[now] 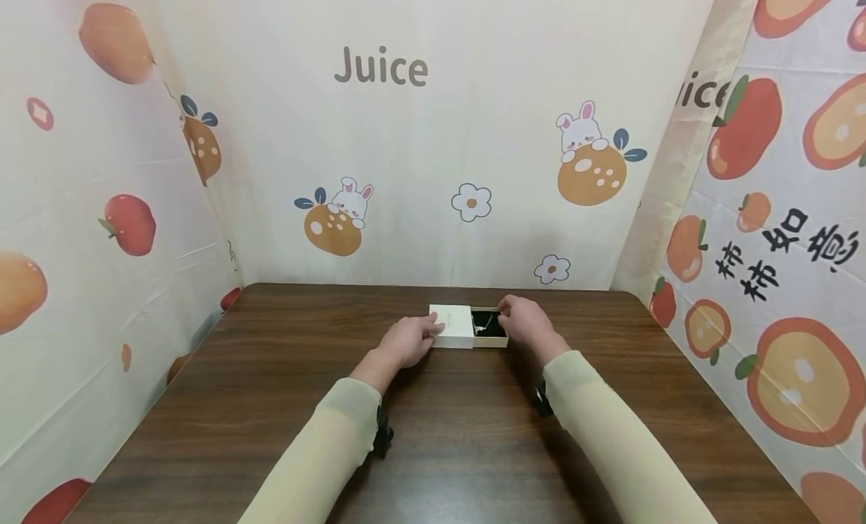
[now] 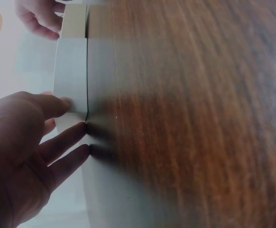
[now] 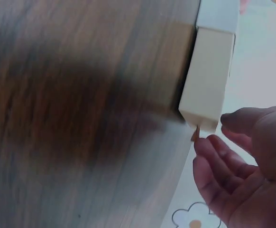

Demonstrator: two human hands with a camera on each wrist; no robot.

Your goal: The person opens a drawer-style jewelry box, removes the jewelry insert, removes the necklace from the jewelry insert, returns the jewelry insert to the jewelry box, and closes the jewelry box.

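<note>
A white jewellery box sleeve (image 1: 452,325) sits near the table's far edge, its cream drawer (image 3: 207,78) slid partly out to the right. Inside the drawer, a silver-coloured necklace (image 1: 482,328) lies on black lining. My left hand (image 1: 409,339) grips the sleeve's left end, thumb on the near side and index finger over the top; its other fingers extend beside the box. At the drawer's outer end, my right hand (image 1: 530,322) holds the end wall, thumb at the top edge and bent fingers outside. A small brown ribbon tab (image 3: 195,133) sticks out there, by the index fingertip.
The box stands on a dark wood-grain table (image 1: 446,449). A pale curtain printed with fruit and rabbits (image 1: 406,148) hangs right behind the table, and similar cloths close off both sides. A dark device (image 1: 383,432) is strapped to the left wrist.
</note>
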